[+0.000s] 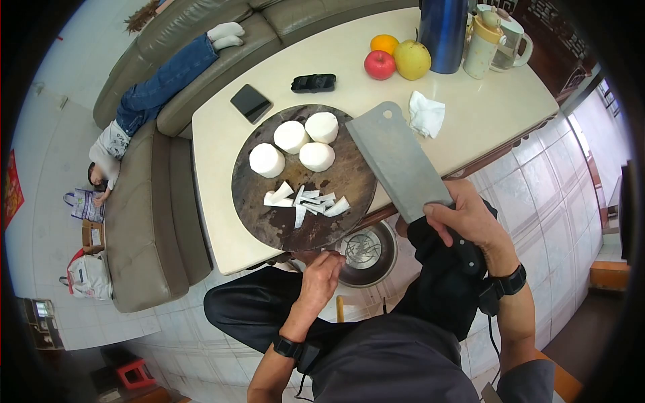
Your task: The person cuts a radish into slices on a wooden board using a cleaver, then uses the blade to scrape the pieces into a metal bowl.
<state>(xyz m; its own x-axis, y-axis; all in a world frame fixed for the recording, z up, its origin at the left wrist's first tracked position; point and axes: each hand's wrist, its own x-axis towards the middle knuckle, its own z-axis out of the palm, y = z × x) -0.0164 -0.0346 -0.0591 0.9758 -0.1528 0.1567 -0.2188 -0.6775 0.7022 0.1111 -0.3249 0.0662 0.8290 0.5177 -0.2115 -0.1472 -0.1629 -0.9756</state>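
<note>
My right hand [465,213] is wrapped round the handle end of a broad cleaver [398,161]. Its grey blade reaches over the table's front edge and the right rim of the board. My left hand [318,281] is just below the board's front rim, thumb and fingers pinched together; anything between them is too small to make out. On the round, dark wooden chopping board [259,201] sit several thick, peeled white chunks [291,137], looking like radish. Nearer me lies a loose pile of cut white pieces [313,201].
A metal basin [388,252] stands below the table edge. On the cream table [225,221] are a phone [251,103], a black object [314,83], fruit [412,60], a crumpled tissue [426,114], a blue flask [443,33] and jugs [482,47]. A person [164,84] lies on the sofa [144,221].
</note>
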